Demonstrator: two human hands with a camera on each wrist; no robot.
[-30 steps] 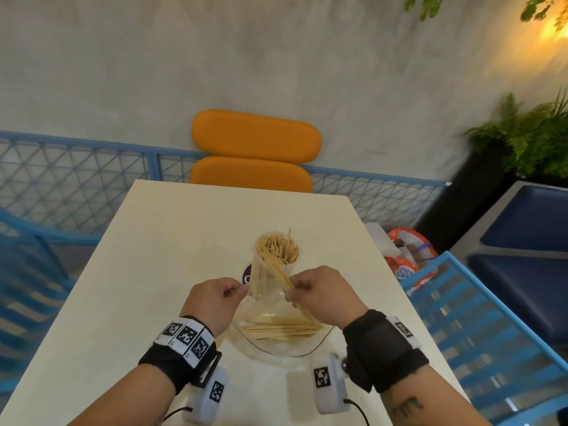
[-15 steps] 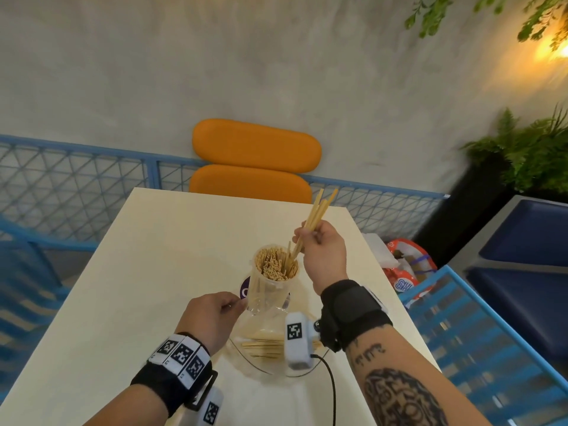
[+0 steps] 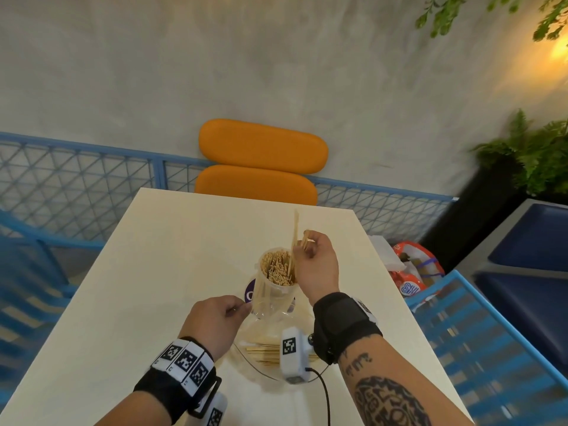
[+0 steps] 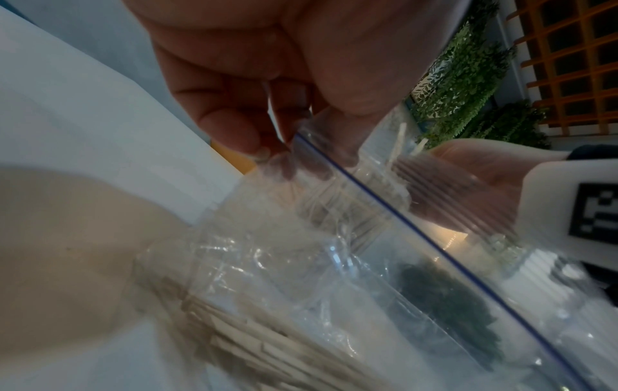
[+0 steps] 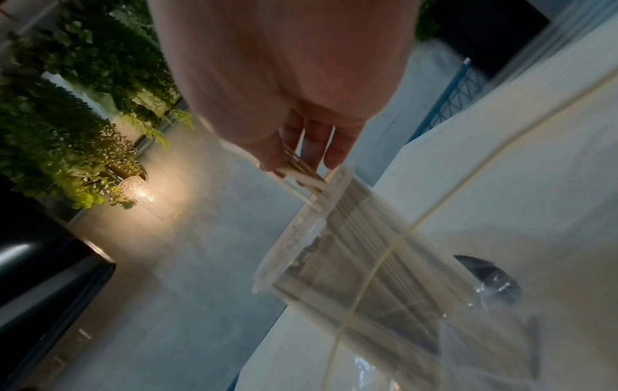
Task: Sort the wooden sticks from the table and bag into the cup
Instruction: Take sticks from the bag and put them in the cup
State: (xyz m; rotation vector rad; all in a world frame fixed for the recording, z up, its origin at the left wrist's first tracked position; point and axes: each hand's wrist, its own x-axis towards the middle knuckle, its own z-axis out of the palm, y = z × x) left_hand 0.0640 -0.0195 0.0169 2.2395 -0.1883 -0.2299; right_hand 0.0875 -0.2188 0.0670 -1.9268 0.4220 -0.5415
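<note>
A clear plastic cup [image 3: 278, 290] packed with upright wooden sticks [image 3: 276, 267] stands mid-table. My right hand [image 3: 304, 245] hovers over the cup's right rim and pinches a few sticks [image 3: 295, 232] whose lower ends reach into the cup; the right wrist view shows those sticks [image 5: 301, 172] meeting the cup rim [image 5: 301, 224]. A clear zip bag [image 3: 270, 336] lies in front of the cup with several sticks [image 3: 264, 353] inside. My left hand [image 3: 238, 307] pinches the bag's upper edge [image 4: 301, 137] beside the cup.
The pale table [image 3: 172, 256] has bare room on the left and at the back. An orange chair [image 3: 261, 161] stands beyond the far edge. A blue chair [image 3: 491, 348] is at the right, with a red and white bag [image 3: 412, 272] behind it.
My right hand lifted a few sticks out of the bag, raised them above the cup, then brought their lower ends down into it. My left hand stayed on the bag's edge.
</note>
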